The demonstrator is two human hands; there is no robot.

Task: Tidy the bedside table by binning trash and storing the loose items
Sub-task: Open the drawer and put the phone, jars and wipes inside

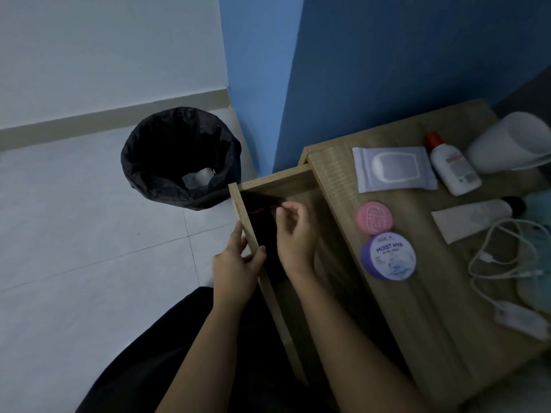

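Drawer [301, 210] interior mostly dark, contents unreadable beyond something black with a red streak [262, 208]. White cup [512, 141] and teal item [539, 204] cut off at right edge. Bin [179, 156] contents unclear.

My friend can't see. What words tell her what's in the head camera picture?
A person's left hand grips the front edge of an open wooden drawer while the right hand reaches inside. On the bedside table lie two round jars, wipes, a lotion bottle, a tube and a white cable; a black-lined bin stands on the floor.
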